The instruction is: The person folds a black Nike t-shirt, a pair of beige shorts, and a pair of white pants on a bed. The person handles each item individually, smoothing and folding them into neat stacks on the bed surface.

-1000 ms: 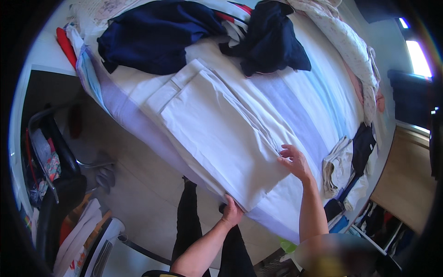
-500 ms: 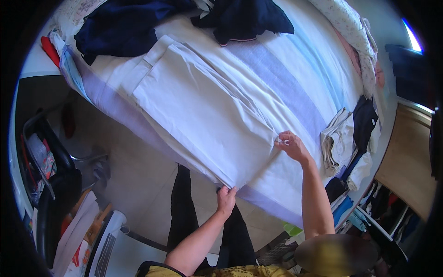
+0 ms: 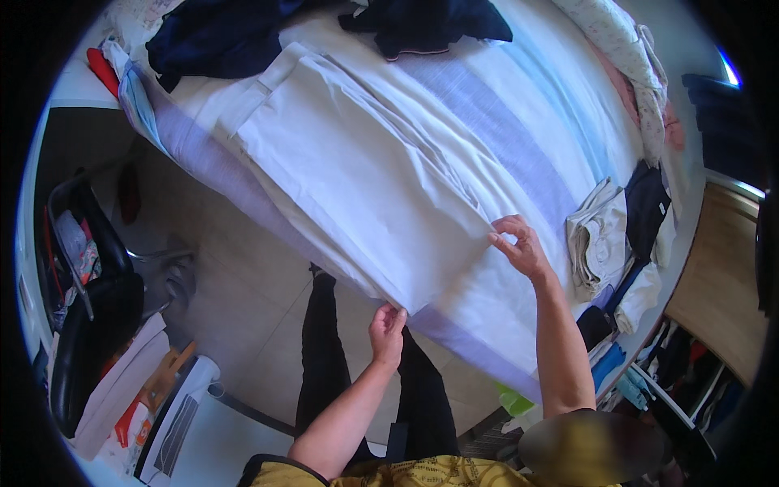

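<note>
White trousers (image 3: 349, 178), folded lengthwise, lie across the bed with their waistband at the far end and the hem toward me. At the hem's near left corner is my left hand (image 3: 387, 333), its fingers curled and its thumb against the cloth at the bed's edge. My right hand (image 3: 521, 245) hovers beside the hem's right corner. Its thumb and forefinger are parted, with nothing visible between them. Creases run along the trousers' right side.
Dark navy clothes (image 3: 219, 40) and a dark top (image 3: 430, 28) lie at the bed's far side. Folded beige trousers (image 3: 599, 235) rest at the right, beside dark garments (image 3: 647, 211). A black chair (image 3: 93, 325) stands at the left, and a white appliance (image 3: 215, 438) near my legs.
My right hand has let go of the hem's right corner and its fingers have spread. My left hand has shifted slightly at the left corner. The whole view has moved a little.
</note>
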### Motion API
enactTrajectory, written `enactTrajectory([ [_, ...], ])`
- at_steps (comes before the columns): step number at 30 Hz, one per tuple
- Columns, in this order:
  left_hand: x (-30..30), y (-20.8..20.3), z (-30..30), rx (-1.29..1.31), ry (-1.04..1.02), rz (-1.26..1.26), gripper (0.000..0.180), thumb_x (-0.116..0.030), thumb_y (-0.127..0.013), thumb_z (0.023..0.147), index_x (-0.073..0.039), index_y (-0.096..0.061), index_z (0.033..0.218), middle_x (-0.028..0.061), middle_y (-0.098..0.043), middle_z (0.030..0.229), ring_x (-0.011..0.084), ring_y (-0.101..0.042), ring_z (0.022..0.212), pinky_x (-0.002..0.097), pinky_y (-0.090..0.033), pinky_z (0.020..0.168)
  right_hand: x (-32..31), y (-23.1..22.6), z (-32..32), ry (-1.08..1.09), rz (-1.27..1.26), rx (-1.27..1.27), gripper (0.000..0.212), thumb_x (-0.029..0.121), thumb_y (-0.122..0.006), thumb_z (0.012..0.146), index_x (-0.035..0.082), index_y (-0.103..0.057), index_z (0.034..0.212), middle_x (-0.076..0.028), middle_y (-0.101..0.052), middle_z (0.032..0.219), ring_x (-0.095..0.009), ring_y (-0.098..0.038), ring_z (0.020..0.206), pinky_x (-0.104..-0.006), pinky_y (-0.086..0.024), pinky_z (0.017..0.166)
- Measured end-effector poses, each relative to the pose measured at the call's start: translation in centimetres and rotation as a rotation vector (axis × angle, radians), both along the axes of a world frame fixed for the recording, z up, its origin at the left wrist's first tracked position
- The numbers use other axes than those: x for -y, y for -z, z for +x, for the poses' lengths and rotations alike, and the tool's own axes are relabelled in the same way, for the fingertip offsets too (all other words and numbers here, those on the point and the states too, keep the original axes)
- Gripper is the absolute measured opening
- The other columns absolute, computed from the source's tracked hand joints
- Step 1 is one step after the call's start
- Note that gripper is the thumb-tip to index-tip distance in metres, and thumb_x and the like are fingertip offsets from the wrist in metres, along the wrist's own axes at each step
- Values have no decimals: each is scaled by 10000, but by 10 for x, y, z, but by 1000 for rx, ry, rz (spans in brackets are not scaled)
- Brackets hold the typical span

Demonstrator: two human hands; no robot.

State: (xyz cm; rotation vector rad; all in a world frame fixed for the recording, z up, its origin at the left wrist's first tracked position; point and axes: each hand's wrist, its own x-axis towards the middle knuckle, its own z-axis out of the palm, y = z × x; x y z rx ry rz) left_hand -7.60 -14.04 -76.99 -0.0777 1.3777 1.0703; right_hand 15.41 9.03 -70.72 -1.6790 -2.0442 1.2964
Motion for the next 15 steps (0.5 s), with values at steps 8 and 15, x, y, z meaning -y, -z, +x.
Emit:
enactTrajectory([
  [8, -3, 9, 8, 29, -110, 6, 190, -59, -585, 912, -18, -539, 1091, 37, -610, 973, 98, -562, 889, 255, -452, 813, -17, -25, -14, -470, 93, 129, 130, 3, -549, 742, 63, -653, 792, -66, -662, 923, -296, -575, 917, -392, -466, 817],
  [15, -7, 6, 7, 31, -82, 12, 111, -49, -562, 924, -37, -517, 1025, 26, -596, 930, 100, -556, 834, 252, -457, 782, -19, -21, -9, -557, 97, 185, 195, -28, -513, 737, 76, -657, 817, -65, -676, 930, -279, -611, 901, -372, -483, 816],
])
